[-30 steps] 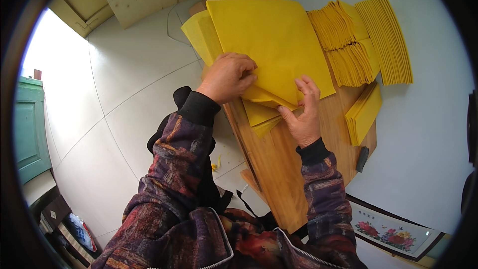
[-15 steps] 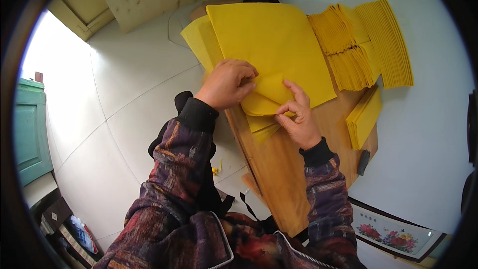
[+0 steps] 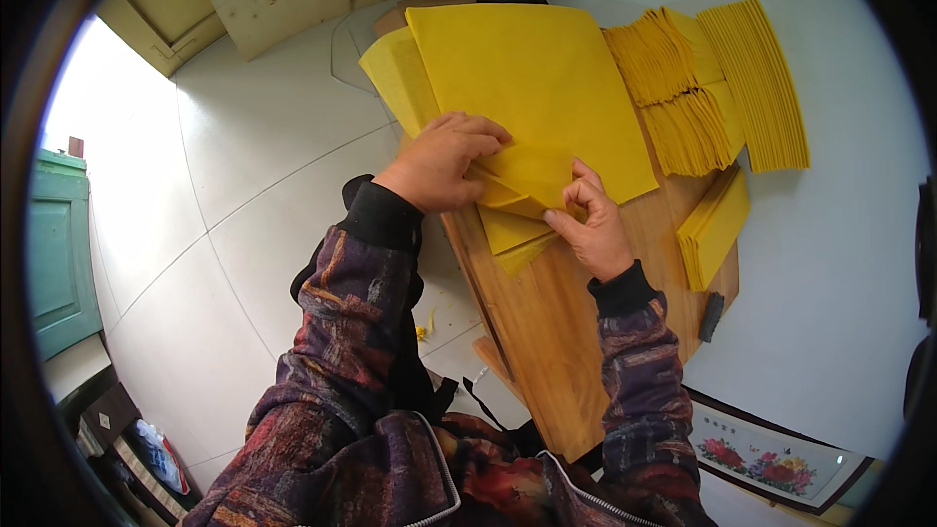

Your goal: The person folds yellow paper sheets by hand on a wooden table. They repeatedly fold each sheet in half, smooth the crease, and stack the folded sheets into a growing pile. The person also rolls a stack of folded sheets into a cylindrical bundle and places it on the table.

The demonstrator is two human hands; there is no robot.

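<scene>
A partly folded yellow paper sheet (image 3: 532,174) is between my hands, over the near part of a stack of large yellow paper sheets (image 3: 527,68). My left hand (image 3: 444,161) is closed on the left side of the folded sheet, its fingertips partly hidden behind the hand. My right hand (image 3: 592,224) pinches the sheet's near right edge between thumb and forefinger, with the other fingers curled beside it. Below the fold, a thin corner of yellow paper sticks out over the wooden table (image 3: 556,351).
Bundles of folded yellow paper (image 3: 649,59) and a tall pleated stack (image 3: 756,83) stand at the far right. A smaller folded pile (image 3: 714,229) lies nearer, with a dark grey block (image 3: 712,317) at the table's edge. A framed flower picture (image 3: 771,454) is at lower right.
The fold between my hands has lifted and narrowed at its near edge. My right hand has shifted slightly right, its fingers curling more; my left hand stays nearly in place.
</scene>
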